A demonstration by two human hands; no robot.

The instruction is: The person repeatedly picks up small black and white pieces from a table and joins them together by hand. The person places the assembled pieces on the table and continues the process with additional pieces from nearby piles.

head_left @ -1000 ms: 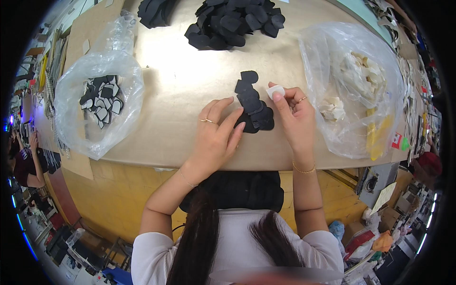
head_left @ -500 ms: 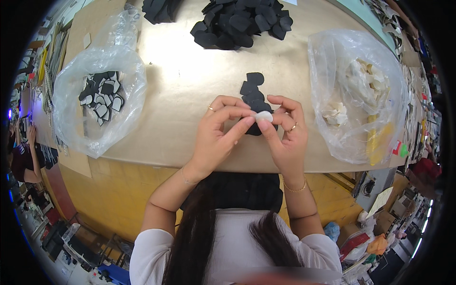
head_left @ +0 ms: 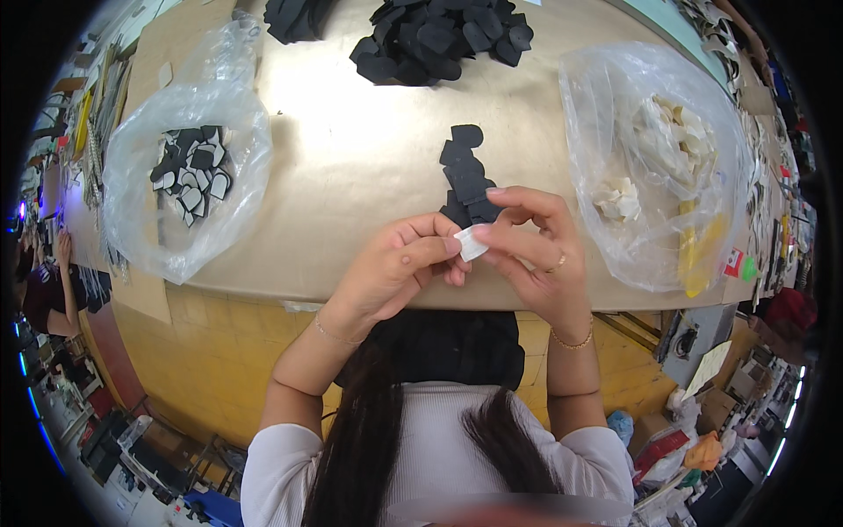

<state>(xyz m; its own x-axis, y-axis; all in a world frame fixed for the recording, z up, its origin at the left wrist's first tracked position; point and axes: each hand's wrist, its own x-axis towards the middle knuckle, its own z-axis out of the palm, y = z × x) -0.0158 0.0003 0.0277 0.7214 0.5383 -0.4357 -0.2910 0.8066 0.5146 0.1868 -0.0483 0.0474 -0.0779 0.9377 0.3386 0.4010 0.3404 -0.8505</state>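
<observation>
A small white piece with a rounded outline [head_left: 471,245] is pinched between both my hands, just above the near part of the table. My left hand [head_left: 406,268] grips its left side between thumb and fingers. With its fingertips, my right hand [head_left: 537,252] holds the piece's upper right side and partly covers it. Beyond my fingers, several black rounded pieces [head_left: 465,167] lie overlapping in a short column on the table. The near end of that column is partly hidden by my hands.
An open clear plastic bag [head_left: 250,206] on the left holds black-and-white pieces [head_left: 191,176]. Another clear bag [head_left: 590,114] on the right contains crumpled cream scraps [head_left: 672,136]. A large heap of black pieces [head_left: 439,44] lies at the far side of the tan table [head_left: 351,158].
Both hands have come nearer to me with the white piece, which has turned in my fingers. More of the black column shows beyond them.
</observation>
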